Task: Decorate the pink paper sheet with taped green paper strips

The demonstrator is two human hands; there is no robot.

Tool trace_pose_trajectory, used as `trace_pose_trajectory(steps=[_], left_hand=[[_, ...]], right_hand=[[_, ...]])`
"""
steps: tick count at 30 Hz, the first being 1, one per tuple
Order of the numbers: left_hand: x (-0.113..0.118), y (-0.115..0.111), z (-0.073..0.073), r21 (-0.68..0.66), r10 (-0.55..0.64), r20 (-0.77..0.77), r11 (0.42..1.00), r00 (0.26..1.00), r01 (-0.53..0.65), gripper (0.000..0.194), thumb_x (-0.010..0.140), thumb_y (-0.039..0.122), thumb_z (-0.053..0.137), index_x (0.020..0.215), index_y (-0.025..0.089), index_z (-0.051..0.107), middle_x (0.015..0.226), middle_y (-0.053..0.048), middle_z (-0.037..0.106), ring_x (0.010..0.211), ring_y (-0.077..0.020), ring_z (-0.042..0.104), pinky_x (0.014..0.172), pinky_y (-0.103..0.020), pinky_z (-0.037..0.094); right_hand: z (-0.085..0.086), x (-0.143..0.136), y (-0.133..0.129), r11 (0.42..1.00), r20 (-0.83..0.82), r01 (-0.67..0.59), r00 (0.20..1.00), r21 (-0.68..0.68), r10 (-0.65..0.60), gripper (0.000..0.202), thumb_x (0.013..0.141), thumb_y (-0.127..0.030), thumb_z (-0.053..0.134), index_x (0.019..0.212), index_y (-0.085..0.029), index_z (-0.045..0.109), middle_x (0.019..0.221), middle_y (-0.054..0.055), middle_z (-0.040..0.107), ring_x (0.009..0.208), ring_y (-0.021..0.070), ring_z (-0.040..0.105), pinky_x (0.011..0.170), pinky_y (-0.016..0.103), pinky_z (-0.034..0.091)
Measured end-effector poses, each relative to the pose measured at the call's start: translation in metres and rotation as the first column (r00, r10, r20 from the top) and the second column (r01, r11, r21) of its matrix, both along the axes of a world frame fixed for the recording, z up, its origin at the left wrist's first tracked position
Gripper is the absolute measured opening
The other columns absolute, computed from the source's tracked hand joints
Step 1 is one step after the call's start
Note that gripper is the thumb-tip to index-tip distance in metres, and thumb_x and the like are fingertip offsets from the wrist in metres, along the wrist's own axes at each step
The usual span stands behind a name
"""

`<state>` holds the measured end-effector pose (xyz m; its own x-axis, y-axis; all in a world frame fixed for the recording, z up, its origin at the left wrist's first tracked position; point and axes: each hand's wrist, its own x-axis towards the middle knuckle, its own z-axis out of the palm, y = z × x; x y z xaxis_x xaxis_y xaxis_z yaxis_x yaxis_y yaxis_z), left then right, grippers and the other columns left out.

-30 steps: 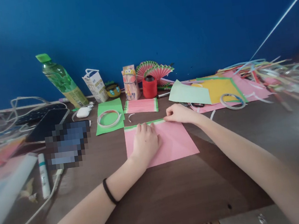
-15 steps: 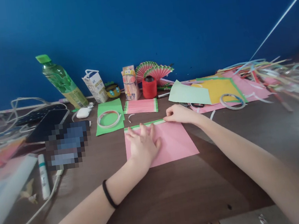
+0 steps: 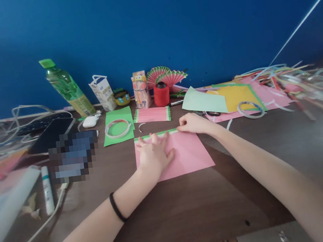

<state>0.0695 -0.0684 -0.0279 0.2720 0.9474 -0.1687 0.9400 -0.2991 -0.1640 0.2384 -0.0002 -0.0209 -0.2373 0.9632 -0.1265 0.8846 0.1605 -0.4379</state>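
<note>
A pink sheet with a green and white strip along its far edge lies flat on the brown table. My left hand rests on the sheet's left part, fingers spread and tips at the strip. At the right end of that strip, my right hand pinches the edge between thumb and fingers. Beyond the sheet lies a pleated pink piece with green ends. A roll of tape sits on green paper to the left.
Along the blue wall stand a green bottle, a white carton, a red spool and pink paper fans. A blurred phone and marker lie left. Coloured papers, another tape roll and strips lie right.
My left hand has shifted very slightly to the left on the pink sheet. My right hand and the sheet look unchanged.
</note>
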Motion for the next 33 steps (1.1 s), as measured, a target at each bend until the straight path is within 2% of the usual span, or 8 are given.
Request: trace_pose_trajectory(steps=[11, 16, 21, 26, 33], left_hand=[[-0.001, 0.000, -0.001, 0.020, -0.015, 0.008, 1.000, 1.000, 0.015, 0.063, 0.084, 0.055, 0.029, 0.140, 0.028, 0.022, 0.138, -0.020, 0.035, 0.116, -0.0487, 0.039, 0.080, -0.056, 0.038], [-0.001, -0.002, -0.001, 0.011, 0.003, 0.010, 1.000, 1.000, -0.003, 0.064, 0.084, 0.056, 0.028, 0.141, 0.029, 0.019, 0.141, -0.018, 0.032, 0.119, -0.0505, 0.034, 0.083, -0.058, 0.036], [-0.003, -0.002, -0.001, 0.022, 0.036, 0.047, 0.999, 0.998, -0.037, 0.065, 0.082, 0.061, 0.027, 0.139, 0.032, 0.022, 0.142, -0.015, 0.032, 0.122, -0.0532, 0.026, 0.085, -0.064, 0.030], [-0.003, -0.001, 0.001, -0.006, 0.039, 0.046, 0.999, 0.998, -0.039, 0.065, 0.082, 0.060, 0.028, 0.140, 0.031, 0.021, 0.142, -0.016, 0.031, 0.120, -0.0537, 0.028, 0.083, -0.062, 0.033], [-0.003, -0.001, -0.004, 0.040, 0.017, 0.029, 0.999, 0.999, -0.019, 0.065, 0.082, 0.060, 0.028, 0.140, 0.031, 0.020, 0.141, -0.017, 0.032, 0.119, -0.0549, 0.028, 0.081, -0.063, 0.034]], right_hand=[[-0.002, -0.002, -0.001, 1.000, 0.035, 0.012, 0.999, 0.013, -0.012, 0.016, 0.067, -0.025, 0.054, 0.055, -0.017, 0.048, 0.060, -0.001, 0.056, 0.055, 0.0102, 0.048, 0.049, 0.022, 0.029], [-0.002, 0.000, -0.002, 0.999, 0.078, 0.042, 0.996, 0.011, -0.043, 0.020, 0.069, -0.032, 0.055, 0.056, -0.018, 0.050, 0.062, 0.001, 0.059, 0.056, 0.0121, 0.051, 0.048, 0.023, 0.030], [-0.004, 0.002, 0.000, 0.999, 0.136, 0.038, 0.990, 0.010, -0.039, 0.023, 0.070, -0.036, 0.056, 0.056, -0.018, 0.053, 0.064, 0.004, 0.061, 0.057, 0.0142, 0.053, 0.048, 0.024, 0.031], [-0.006, 0.005, 0.003, 0.998, 0.152, 0.056, 0.987, 0.015, -0.057, 0.030, 0.068, -0.044, 0.058, 0.053, -0.018, 0.053, 0.060, 0.005, 0.059, 0.056, 0.0148, 0.052, 0.048, 0.025, 0.031], [0.005, 0.015, 0.003, 0.993, 0.100, 0.038, 0.995, -0.116, -0.026, 0.024, 0.069, -0.036, 0.054, 0.053, -0.018, 0.054, 0.054, 0.001, 0.053, 0.049, 0.0112, 0.045, 0.046, 0.025, 0.028]])
